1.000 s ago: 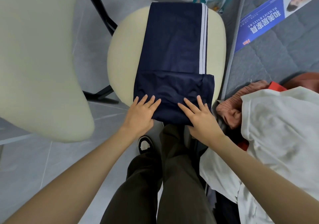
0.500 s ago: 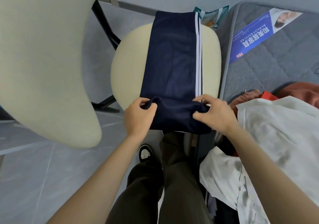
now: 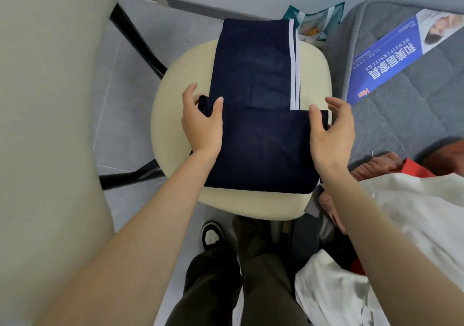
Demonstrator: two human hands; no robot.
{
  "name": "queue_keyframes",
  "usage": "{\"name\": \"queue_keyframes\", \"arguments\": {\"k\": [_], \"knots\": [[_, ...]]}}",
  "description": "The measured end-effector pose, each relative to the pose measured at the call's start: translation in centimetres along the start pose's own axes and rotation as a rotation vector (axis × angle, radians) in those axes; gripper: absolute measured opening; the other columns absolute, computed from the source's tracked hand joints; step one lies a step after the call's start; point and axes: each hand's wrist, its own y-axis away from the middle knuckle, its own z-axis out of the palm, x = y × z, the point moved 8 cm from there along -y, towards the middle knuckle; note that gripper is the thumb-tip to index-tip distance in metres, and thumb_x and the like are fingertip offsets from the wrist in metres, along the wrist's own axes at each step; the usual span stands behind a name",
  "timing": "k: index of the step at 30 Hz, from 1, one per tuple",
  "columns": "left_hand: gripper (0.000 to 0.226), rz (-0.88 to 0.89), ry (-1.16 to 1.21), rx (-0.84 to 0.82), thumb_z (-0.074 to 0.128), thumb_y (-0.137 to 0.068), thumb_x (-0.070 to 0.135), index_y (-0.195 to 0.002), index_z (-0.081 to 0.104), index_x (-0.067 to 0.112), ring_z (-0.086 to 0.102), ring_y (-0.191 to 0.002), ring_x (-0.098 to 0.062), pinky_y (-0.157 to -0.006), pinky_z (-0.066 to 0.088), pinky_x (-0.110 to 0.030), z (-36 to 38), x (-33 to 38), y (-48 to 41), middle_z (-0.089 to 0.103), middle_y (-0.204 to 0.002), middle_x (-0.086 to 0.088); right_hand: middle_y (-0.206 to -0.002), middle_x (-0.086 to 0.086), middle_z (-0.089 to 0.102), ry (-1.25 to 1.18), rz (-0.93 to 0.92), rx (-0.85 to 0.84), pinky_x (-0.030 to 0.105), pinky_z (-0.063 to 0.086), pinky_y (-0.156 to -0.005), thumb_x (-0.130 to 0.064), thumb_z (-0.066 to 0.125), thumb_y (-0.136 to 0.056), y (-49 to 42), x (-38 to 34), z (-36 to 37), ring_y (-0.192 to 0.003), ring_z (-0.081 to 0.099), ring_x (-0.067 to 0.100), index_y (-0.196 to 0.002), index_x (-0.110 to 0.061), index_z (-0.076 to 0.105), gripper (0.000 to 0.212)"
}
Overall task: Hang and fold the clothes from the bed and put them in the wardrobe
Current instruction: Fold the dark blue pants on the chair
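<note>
Navy fabric sat pinched in both grips: my left hand (image 3: 200,122) curled round the fold's left corner, my right hand (image 3: 331,135) round its right. Beyond them the trousers (image 3: 253,74) stretched lengthwise straight away from me across the chair seat (image 3: 170,130), equally near either hand.

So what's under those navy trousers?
A cream chair seat, showing left, right and in front of the navy trousers. The patch directly beneath them is covered, so anything else there can't be seen.
</note>
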Motion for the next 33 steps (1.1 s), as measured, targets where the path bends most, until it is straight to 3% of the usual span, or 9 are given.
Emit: {"name": "queue_keyframes", "arguments": {"k": [3, 6, 14, 18, 20, 24, 26, 30, 33], "knots": [[0.055, 0.168, -0.373, -0.197, 0.049, -0.099, 0.027, -0.149, 0.029, 0.022, 0.019, -0.145, -0.021, -0.116, 0.018, -0.034, 2.7, -0.5, 0.9, 0.025, -0.156, -0.004, -0.154, 0.010, 0.028, 0.314, -0.090, -0.180, 0.031, 0.024, -0.112, -0.036, 0.053, -0.096, 0.8, 0.1, 2.7, -0.139, 0.030, 0.028, -0.144, -0.024, 0.040, 0.052], [0.050, 0.346, -0.747, -0.356, 0.029, -0.103, 0.036, -0.152, 0.019, 0.030, -0.005, -0.148, -0.028, -0.117, 0.001, -0.056, 4.6, -2.4, 3.6, 0.007, -0.162, 0.001, -0.162, 0.008, -0.004, 0.628, -0.249, -0.276, 0.054, 0.009, -0.116, -0.040, 0.041, -0.100, 2.8, 0.7, 4.7, -0.147, 0.000, 0.036, -0.152, -0.038, 0.019, 0.056], [0.068, 0.255, -0.988, -0.390, 0.012, -0.096, 0.058, -0.152, -0.011, 0.026, -0.015, -0.147, -0.028, -0.116, 0.000, -0.060, 4.3, -7.0, 3.9, -0.015, -0.161, 0.000, -0.160, 0.006, -0.018, 0.866, -0.256, -0.396, 0.065, 0.004, -0.115, -0.049, 0.027, -0.101, 2.7, 3.7, 6.1, -0.147, -0.012, 0.036, -0.153, -0.037, -0.005, 0.062], [0.068, 0.362, -1.020, -0.387, 0.003, -0.095, 0.057, -0.151, -0.016, 0.023, -0.017, -0.146, -0.029, -0.113, -0.009, -0.060, 4.1, -6.3, 5.3, -0.017, -0.160, -0.004, -0.162, 0.012, 0.003, 1.018, -0.671, -0.346, 0.064, 0.002, -0.114, -0.033, 0.043, -0.097, 4.6, 0.5, 6.5, -0.148, 0.001, 0.036, -0.154, -0.016, 0.019, 0.064], [0.074, 0.490, -1.056, -0.461, 0.006, -0.092, 0.063, -0.150, -0.016, 0.022, -0.014, -0.146, -0.031, -0.114, -0.008, -0.059, 4.1, -6.8, 7.4, -0.017, -0.159, -0.006, -0.161, 0.013, 0.012, 1.008, -0.794, -0.471, 0.062, 0.008, -0.116, -0.044, 0.047, -0.096, 6.4, 1.0, 6.8, -0.148, 0.007, 0.034, -0.153, -0.013, 0.022, 0.070], [0.105, 0.575, -1.188, -0.608, 0.036, -0.076, 0.078, -0.145, -0.024, 0.027, -0.017, -0.143, -0.038, -0.114, -0.004, -0.060, 3.8, -9.5, 9.2, -0.025, -0.153, -0.013, -0.161, 0.015, 0.004, 1.112, -0.844, -0.684, 0.060, 0.005, -0.117, -0.067, 0.057, -0.079, 8.4, 4.0, 6.6, -0.146, -0.004, 0.044, -0.155, -0.014, 0.012, 0.102], [0.119, 0.588, -1.226, -0.638, 0.056, -0.075, 0.071, -0.141, -0.032, 0.028, -0.022, -0.142, -0.037, -0.115, -0.004, -0.060, 3.8, -9.8, 8.9, -0.032, -0.150, -0.013, -0.160, 0.019, 0.006, 1.163, -0.880, -0.705, 0.062, 0.009, -0.116, -0.057, 0.069, -0.076, 8.3, 4.5, 6.6, -0.144, 0.000, 0.049, -0.154, -0.012, 0.014, 0.106], [0.103, 0.596, -1.204, -0.659, 0.059, -0.093, 0.032, -0.140, -0.033, 0.032, -0.015, -0.146, -0.036, -0.116, 0.001, -0.056, 3.6, -9.0, 8.3, -0.031, -0.153, -0.009, -0.159, 0.022, 0.010, 1.183, -0.885, -0.718, 0.062, 0.012, -0.116, -0.036, 0.065, -0.085, 7.7, 4.3, 6.9, -0.143, 0.007, 0.052, -0.154, -0.011, 0.013, 0.090], [0.083, 0.578, -1.109, -0.655, 0.048, -0.097, 0.006, -0.151, -0.009, 0.033, -0.002, -0.148, -0.032, -0.118, 0.007, -0.049, 3.1, -7.7, 8.0, -0.008, -0.162, -0.005, -0.160, 0.016, 0.009, 1.115, -0.865, -0.777, 0.057, 0.005, -0.118, -0.035, 0.054, -0.092, 7.6, 4.1, 7.1, -0.145, 0.004, 0.047, -0.154, -0.016, 0.010, 0.078]]}}
